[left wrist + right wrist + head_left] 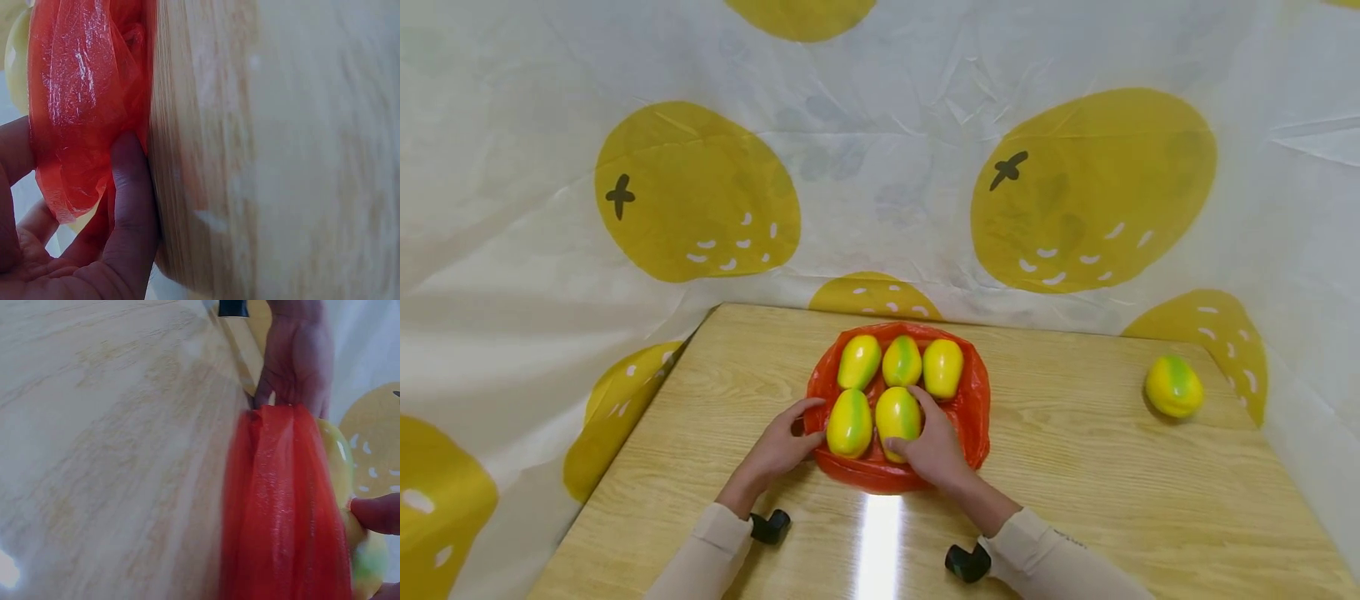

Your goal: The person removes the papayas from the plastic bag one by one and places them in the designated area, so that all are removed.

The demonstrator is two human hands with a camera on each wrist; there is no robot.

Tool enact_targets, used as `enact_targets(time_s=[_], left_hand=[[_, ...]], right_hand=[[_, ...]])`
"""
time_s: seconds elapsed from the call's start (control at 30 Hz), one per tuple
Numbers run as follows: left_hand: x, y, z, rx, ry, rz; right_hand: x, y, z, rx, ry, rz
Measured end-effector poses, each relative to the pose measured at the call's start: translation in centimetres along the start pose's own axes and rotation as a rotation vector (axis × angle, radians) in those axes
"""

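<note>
Several glossy yellow mangoes with green stripes lie in a shallow container covered in red plastic (973,417) on the table. My left hand (781,446) holds the container's left edge; in the left wrist view, thumb and fingers of the left hand (94,250) are on either side of the crinkled red plastic (78,94). With thumb and fingers, my right hand (936,446) grips the front right mango (897,412), which sits inside the container. The front left mango (849,425) is beside it. Whatever stiffens the container under the plastic is hidden.
One more mango (1174,387) lies on the wooden table (1075,467) at the far right. A white cloth (880,167) printed with big yellow fruits hangs behind the table and at both sides. Black wrist devices (967,563) sit by both sleeves.
</note>
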State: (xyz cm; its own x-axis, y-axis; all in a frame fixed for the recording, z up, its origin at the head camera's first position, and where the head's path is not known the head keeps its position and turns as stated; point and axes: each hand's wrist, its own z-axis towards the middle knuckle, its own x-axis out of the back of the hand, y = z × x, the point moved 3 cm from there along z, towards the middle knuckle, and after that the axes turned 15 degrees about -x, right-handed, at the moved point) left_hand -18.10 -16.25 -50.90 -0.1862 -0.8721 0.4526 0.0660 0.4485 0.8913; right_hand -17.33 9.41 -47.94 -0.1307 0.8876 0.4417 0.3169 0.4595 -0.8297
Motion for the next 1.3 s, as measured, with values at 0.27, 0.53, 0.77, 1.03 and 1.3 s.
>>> enact_targets(time_s=[0.27,0.53,0.77,1.03,1.3], left_hand=[[0.0,-0.3,-0.1,0.007,-0.001,-0.008],[0.2,-0.6,-0.4,0.011,0.002,0.004],[0.3,-0.6,-0.5,0.007,0.001,-0.005],[0.2,-0.2,-0.3,0.001,-0.014,-0.007],[0.1,-0.1,0.0,-0.003,-0.014,0.01]], right_hand=[[1.1,-0.4,-0.3,-0.03,-0.009,0.047],[2.5,-0.7,-0.5,-0.054,-0.024,0.073],[3.7,-1.2,-0.7,-0.068,-0.021,0.101],[5.3,-1.7,-0.9,-0.075,-0.038,0.122],[6.7,-1.9,-0.7,-0.079,-0.052,0.153]])
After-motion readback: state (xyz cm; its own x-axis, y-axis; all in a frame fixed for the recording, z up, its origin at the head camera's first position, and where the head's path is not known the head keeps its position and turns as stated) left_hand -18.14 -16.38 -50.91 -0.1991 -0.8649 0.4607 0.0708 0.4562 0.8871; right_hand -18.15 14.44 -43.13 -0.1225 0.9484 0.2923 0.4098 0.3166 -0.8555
